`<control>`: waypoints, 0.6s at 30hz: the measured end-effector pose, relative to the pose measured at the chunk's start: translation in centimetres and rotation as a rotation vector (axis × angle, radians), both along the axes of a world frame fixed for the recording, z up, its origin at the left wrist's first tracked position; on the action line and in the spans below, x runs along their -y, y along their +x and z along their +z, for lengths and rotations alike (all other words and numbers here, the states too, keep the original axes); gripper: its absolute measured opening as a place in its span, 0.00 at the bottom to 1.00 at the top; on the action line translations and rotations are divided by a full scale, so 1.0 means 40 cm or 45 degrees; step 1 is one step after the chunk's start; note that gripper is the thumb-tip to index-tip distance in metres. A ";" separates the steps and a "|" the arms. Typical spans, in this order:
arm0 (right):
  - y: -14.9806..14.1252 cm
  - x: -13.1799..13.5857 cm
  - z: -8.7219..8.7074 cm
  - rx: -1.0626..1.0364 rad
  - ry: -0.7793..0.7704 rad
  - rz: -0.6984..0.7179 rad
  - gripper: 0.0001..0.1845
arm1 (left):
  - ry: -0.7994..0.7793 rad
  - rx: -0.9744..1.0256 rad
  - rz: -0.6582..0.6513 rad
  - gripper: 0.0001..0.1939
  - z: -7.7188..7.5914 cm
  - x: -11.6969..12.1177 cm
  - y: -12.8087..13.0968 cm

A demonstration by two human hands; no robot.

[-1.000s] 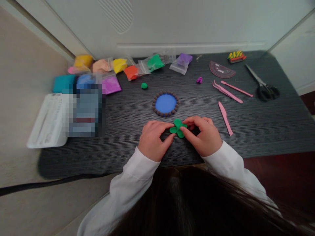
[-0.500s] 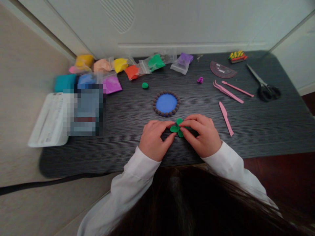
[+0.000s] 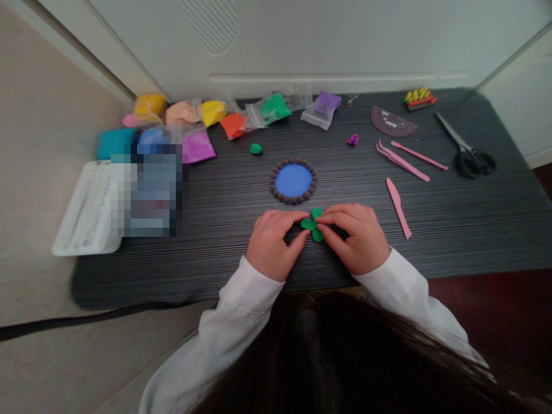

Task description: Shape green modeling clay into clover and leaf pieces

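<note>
Between my two hands is a green clay leaf cluster (image 3: pixel 317 234), with several rounded lobes, low over the dark table near its front edge. The thumb and forefinger of my left hand (image 3: pixel 274 241) pinch its left lobe. My right hand (image 3: pixel 353 234) has thumb and fingers closed on the right side, hiding part of the clay there. Just beyond the hands lies a flat blue clay disc (image 3: pixel 293 180), ringed with small dark brown clay balls (image 3: pixel 272 189). A small green clay lump (image 3: pixel 256 149) rests farther back on the left.
Bagged clay, including a green pack (image 3: pixel 276 108) and a purple pack (image 3: pixel 326 103), lines the back. At right lie a pink knife (image 3: pixel 399 208), pink tweezers (image 3: pixel 403 162), a protractor (image 3: pixel 393 121) and scissors (image 3: pixel 464 150). A white tray (image 3: pixel 84 215) stands left.
Both hands keep their grip on the green clay; the right fingers have shifted slightly, showing more of its middle. The whole view has moved a little.
</note>
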State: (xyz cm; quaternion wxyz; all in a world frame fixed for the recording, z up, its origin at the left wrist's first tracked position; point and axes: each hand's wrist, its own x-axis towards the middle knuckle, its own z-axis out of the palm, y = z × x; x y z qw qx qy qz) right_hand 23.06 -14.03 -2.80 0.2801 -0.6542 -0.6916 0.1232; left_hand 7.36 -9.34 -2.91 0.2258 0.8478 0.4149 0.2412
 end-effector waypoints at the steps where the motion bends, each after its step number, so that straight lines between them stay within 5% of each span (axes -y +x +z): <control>1: 0.000 0.000 0.000 0.005 0.003 -0.001 0.09 | 0.001 0.005 0.000 0.12 0.000 0.000 0.001; 18: 0.000 0.003 0.006 -0.023 0.020 -0.042 0.10 | -0.055 0.108 0.019 0.21 -0.001 0.008 0.005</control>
